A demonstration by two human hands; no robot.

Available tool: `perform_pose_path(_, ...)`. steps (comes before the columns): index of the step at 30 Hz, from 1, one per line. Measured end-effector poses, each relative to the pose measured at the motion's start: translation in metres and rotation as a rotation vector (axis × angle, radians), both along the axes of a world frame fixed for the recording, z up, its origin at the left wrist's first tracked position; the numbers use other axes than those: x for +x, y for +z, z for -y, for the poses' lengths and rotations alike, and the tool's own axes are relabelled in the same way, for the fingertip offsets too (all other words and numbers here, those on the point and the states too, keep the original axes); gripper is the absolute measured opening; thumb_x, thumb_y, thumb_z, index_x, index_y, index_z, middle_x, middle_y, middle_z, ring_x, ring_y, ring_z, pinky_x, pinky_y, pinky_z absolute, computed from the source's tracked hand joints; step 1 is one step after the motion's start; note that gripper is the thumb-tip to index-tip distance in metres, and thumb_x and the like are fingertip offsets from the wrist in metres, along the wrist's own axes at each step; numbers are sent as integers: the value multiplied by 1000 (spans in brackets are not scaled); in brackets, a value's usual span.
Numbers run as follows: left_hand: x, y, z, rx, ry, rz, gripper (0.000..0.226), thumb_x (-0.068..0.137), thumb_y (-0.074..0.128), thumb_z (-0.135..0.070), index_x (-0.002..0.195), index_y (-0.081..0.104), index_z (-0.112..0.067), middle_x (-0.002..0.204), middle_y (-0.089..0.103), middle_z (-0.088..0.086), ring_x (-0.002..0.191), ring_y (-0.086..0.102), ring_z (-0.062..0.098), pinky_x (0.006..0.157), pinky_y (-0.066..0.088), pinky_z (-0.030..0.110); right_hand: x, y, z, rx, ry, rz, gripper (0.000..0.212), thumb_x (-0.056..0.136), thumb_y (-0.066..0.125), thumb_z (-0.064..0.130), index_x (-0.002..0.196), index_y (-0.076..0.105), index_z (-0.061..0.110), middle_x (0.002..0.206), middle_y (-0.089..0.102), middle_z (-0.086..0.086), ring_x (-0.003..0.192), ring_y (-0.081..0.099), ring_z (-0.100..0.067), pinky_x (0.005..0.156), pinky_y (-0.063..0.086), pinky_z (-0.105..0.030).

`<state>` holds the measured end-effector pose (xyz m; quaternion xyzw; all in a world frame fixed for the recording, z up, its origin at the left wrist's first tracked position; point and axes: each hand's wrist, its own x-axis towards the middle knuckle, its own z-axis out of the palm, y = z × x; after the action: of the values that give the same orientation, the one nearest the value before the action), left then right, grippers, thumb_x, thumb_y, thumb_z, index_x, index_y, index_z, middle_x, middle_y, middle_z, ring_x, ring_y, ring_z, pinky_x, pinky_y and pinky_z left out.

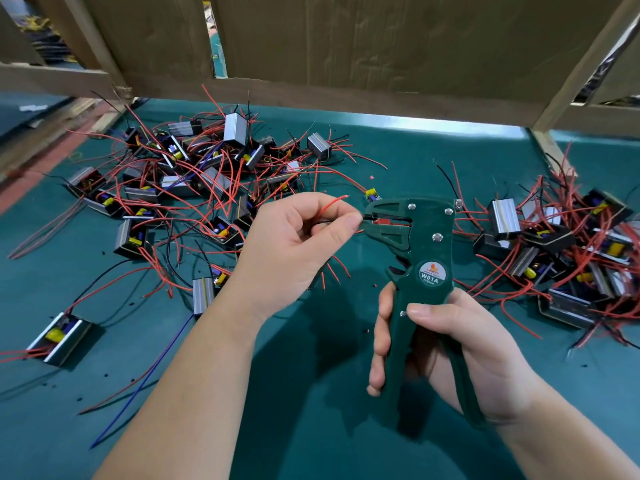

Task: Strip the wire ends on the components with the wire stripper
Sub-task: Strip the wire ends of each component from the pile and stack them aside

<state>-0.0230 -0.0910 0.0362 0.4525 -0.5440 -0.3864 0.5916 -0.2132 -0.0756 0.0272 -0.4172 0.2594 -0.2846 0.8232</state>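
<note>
table: green mat (311, 427) under everything, my work spread across it.
back wall: brown cardboard (381, 39) standing along the far edge.
left pile: components (194, 168) in metal housings, red and black leads tangled, to the left and behind my left hand.
right pile: more components (571, 244) heaped at the right edge, well apart from the left heap.
right hand: my right hand (478, 351) is wrapped round both handles of the wire stripper, thumb across the front; the handles stand a little apart, so i judge the squeeze is not yet made.
left hand: my left hand (291, 247) pinches thin leads between thumb and forefinger, right at the tool's mouth.
wire stripper: the green wire stripper (426, 244) is upright above the mat's middle, its head turned left toward my pinch.
red wire: one red wire (332, 202) arcs up free above my thumb.
lead in jaws: a dark lead seems to run from my thumb into the jaws; i cannot tell how far in.
scraps: tiny insulation bits (371, 176) dot the mat.
step: feeding a wire end into the jaws.
next: hold the lead steady, close the handles fully, then draw it out.
</note>
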Motion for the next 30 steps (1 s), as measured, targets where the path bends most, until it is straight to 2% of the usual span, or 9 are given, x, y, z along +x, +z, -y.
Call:
perform_pose_path(4,2,-2,0,15,60,158,5,89,57,-27,90,61,-25,72,55,-14,66,47,5,64,42,15,7,5,-3,85,-80,-47,33,61,80,30,80,63,9,66,56,-18,51,58,-33,54,52,-46)
perform_pose_path(6,6,-7,1,67,92,293,22,93,44,-37,97,63,-27,72,58,-13,71,53,6,69,44,21,8,5,-3,147,-164,-104,23,61,72,20,72,56,8,59,50,-13,40,49,-27,45,47,-37)
perform_pose_path(8,6,-10,2,59,111,586,36,95,36,-38,97,67,-20,74,60,-6,76,57,11,74,45,29,9,3,-3,166,-222,-135,29,56,70,20,69,48,8,55,44,-11,34,41,-24,42,42,-32)
perform_pose_path(10,3,-10,2,7,101,723,40,97,36,-34,93,68,-11,73,60,-8,75,56,8,74,43,26,11,1,-3,131,-250,-123,20,61,66,14,70,48,7,56,44,-12,34,41,-24,43,43,-32)
perform_pose_path(12,3,-8,0,-18,120,670,33,99,41,-28,92,70,-14,67,56,-22,71,51,-5,69,38,12,11,2,-1,119,-284,-82,15,63,61,15,73,53,8,57,47,-12,37,46,-26,43,46,-36)
perform_pose_path(17,11,-9,3,24,188,677,27,102,44,-20,90,68,-18,64,53,-30,65,48,-10,63,32,7,-11,11,16,124,-447,22,21,65,53,24,81,57,10,65,55,-10,50,57,-30,48,54,-42)
perform_pose_path(24,-5,-8,0,52,89,574,28,101,43,-27,81,62,-33,51,47,-20,47,42,0,49,29,10,-5,5,12,2,-372,157,58,55,75,24,108,64,1,95,64,-25,70,64,-41,70,55,-54)
perform_pose_path(26,-10,-9,-1,71,37,530,28,99,43,-32,80,63,-31,49,44,-14,45,39,3,47,28,13,0,3,8,-17,-253,223,76,54,82,27,122,61,0,89,63,-30,74,64,-44,73,53,-55)
perform_pose_path(30,-14,-12,-1,61,-51,584,29,95,41,-40,77,62,-33,51,41,-7,47,36,6,47,28,17,5,1,0,-65,-226,196,77,62,69,11,136,51,7,84,60,-31,74,63,-44,73,51,-56)
